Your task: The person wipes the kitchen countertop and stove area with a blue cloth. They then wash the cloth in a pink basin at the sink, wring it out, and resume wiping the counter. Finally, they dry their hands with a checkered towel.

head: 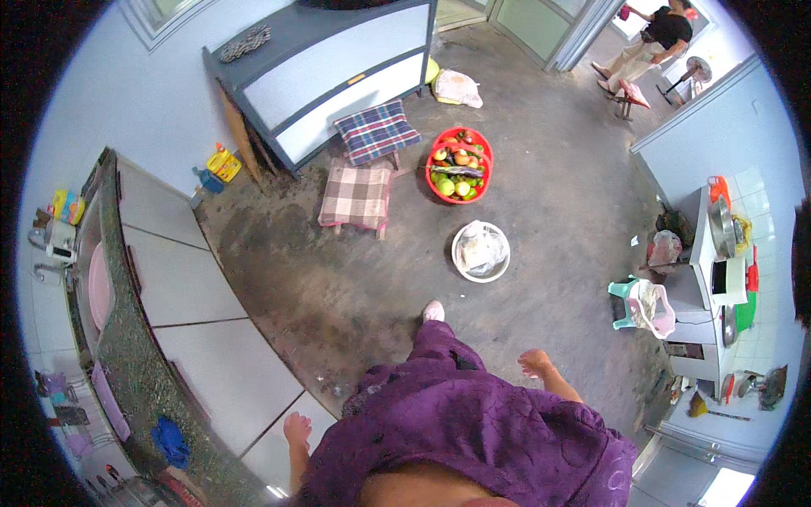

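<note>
My left hand hangs beside the cabinet doors below the granite counter, fingers loosely apart and nothing in it. Out to the right of my purple clothing is my right hand, empty, its fingers slightly curled over the bare floor. Ahead of my foot, a white basin holds plastic bags. Beyond it stands a red basket filled with vegetables, among them an eggplant, tomatoes and green peppers. Neither hand touches anything.
Two stools with checked cushions stand by a grey cabinet. At right are a turquoise stool and a shelf unit with pots. The counter with a sink runs along the left. A person stands beyond the doorway, near a fan.
</note>
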